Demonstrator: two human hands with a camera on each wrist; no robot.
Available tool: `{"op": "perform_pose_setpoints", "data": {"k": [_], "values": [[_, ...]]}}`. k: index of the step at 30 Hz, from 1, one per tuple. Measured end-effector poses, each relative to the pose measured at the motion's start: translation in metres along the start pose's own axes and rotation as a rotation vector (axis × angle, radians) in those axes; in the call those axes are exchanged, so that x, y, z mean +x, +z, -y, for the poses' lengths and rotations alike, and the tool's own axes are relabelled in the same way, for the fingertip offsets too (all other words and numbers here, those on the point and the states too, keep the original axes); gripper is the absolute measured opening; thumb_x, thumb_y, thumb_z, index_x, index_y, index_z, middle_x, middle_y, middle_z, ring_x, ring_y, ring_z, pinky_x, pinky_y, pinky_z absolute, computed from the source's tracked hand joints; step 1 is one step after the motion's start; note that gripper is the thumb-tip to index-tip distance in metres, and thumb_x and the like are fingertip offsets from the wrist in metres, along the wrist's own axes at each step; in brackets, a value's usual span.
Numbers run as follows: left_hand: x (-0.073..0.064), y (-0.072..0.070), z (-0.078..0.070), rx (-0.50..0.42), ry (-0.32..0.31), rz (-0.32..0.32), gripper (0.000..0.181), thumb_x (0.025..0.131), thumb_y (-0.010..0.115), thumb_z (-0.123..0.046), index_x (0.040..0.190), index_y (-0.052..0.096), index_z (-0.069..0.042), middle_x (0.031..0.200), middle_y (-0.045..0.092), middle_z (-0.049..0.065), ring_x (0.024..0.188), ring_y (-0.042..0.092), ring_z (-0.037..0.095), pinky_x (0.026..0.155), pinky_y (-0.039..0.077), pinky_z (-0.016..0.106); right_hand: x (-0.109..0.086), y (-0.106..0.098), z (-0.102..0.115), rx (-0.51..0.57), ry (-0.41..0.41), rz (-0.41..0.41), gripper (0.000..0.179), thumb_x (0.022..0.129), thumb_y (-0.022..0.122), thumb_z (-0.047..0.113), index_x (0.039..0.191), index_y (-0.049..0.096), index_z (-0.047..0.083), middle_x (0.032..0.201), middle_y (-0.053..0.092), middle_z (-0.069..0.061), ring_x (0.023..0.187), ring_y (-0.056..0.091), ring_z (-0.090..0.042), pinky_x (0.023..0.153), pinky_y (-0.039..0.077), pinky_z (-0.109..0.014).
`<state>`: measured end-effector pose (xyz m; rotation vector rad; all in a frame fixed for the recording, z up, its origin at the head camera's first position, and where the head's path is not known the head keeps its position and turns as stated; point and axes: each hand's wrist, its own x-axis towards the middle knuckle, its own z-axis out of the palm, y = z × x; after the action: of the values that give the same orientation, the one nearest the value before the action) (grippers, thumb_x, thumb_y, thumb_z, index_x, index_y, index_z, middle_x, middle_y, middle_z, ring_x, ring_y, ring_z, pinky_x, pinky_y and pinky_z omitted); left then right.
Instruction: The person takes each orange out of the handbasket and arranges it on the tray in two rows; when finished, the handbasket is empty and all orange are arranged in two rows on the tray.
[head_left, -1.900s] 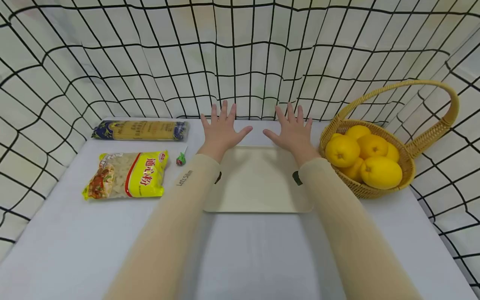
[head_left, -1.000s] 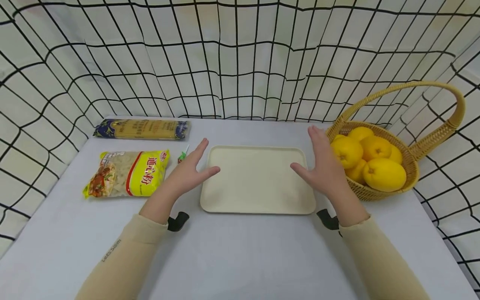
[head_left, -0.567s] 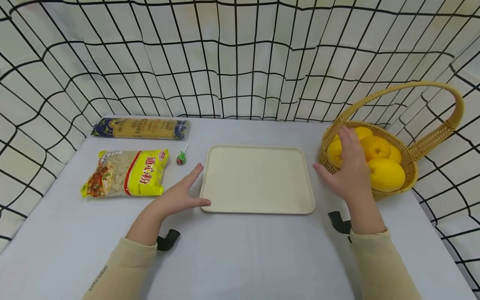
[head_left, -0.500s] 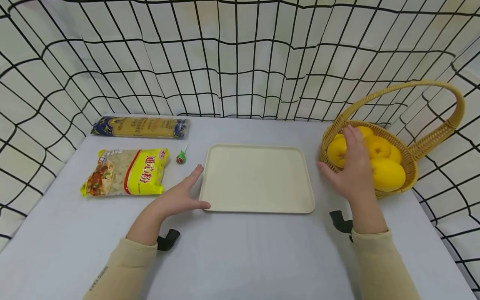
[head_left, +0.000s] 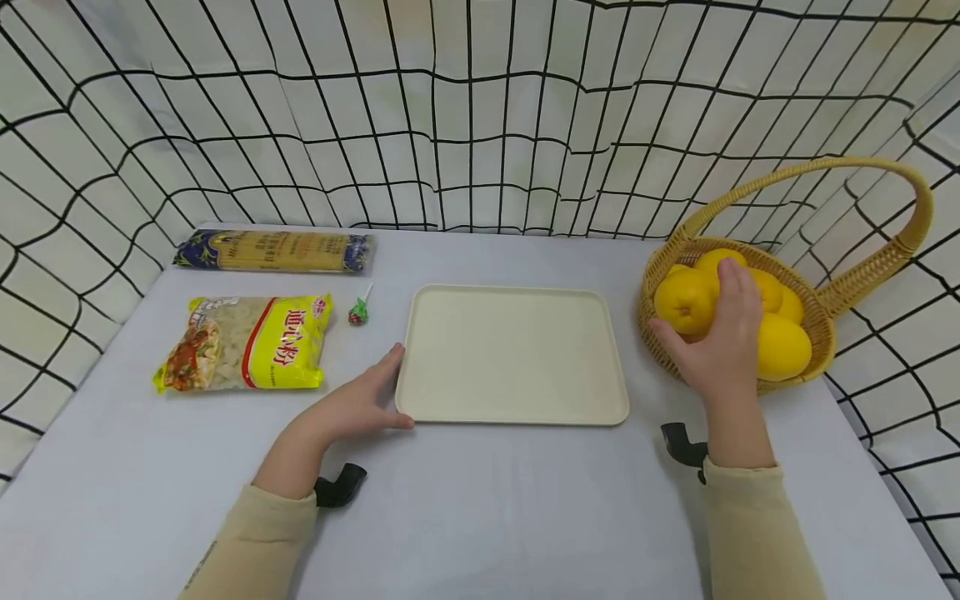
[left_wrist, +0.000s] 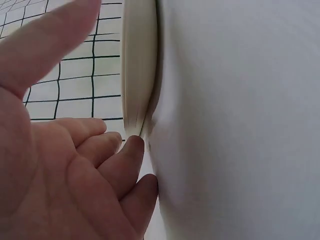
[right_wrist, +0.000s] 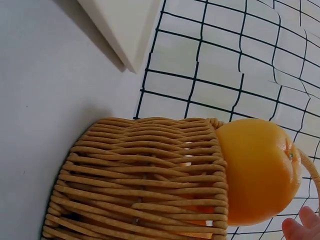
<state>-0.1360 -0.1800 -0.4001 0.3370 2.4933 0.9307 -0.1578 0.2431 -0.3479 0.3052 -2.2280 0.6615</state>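
Observation:
My left hand (head_left: 348,412) is at the left edge of a cream rectangular tray (head_left: 510,354), thumb spread from the fingers near its front corner. In the left wrist view the loosely bent fingers (left_wrist: 127,165) meet the end of the tray (left_wrist: 137,60). Over a wicker basket (head_left: 822,333) at the right, my right hand (head_left: 723,342) is spread, thumb apart, around the front of the round yellow fruit (head_left: 684,300). The right wrist view shows one fruit (right_wrist: 257,170), orange there, above the basket wall (right_wrist: 135,180), with fingertips (right_wrist: 302,230) beside it.
A yellow bag of pasta (head_left: 247,343), a long pack of noodles (head_left: 277,252) and a small green-wrapped lollipop (head_left: 358,311) lie on the left of the white table (head_left: 510,517). The basket's tall handle (head_left: 892,242) arches rightward. Black netting (head_left: 465,133) surrounds the table.
Both hands have come down from above the tray and moved apart, the left to the tray's left edge, the right over the fruit basket. The tray and packs stay in place.

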Motion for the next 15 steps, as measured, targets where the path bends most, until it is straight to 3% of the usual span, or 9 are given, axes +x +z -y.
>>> {"op": "perform_pose_setpoints", "data": {"k": [11, 15], "values": [[-0.0038, 0.0014, 0.0006, -0.006, -0.036, -0.006, 0.099, 0.076, 0.070, -0.033, 0.147, 0.005, -0.013, 0.153, 0.010, 0.013, 0.139, 0.014, 0.035, 0.111, 0.017, 0.053, -0.0030, 0.0069, -0.0057, 0.018, 0.084, 0.016, 0.090, 0.075, 0.050, 0.066, 0.138, 0.024, 0.008, 0.142, 0.026, -0.022, 0.132, 0.023, -0.035, 0.111, 0.019, -0.051], [-0.0034, 0.0012, 0.0004, -0.008, -0.034, -0.010, 0.097, 0.077, 0.070, -0.032, 0.147, 0.005, -0.013, 0.153, 0.010, 0.013, 0.139, 0.013, 0.035, 0.111, 0.017, 0.053, -0.0041, 0.0088, -0.0058, -0.001, 0.106, 0.034, 0.088, 0.076, 0.056, 0.058, 0.139, 0.023, 0.006, 0.143, 0.024, -0.022, 0.133, 0.020, -0.036, 0.110, 0.018, -0.053]]}}
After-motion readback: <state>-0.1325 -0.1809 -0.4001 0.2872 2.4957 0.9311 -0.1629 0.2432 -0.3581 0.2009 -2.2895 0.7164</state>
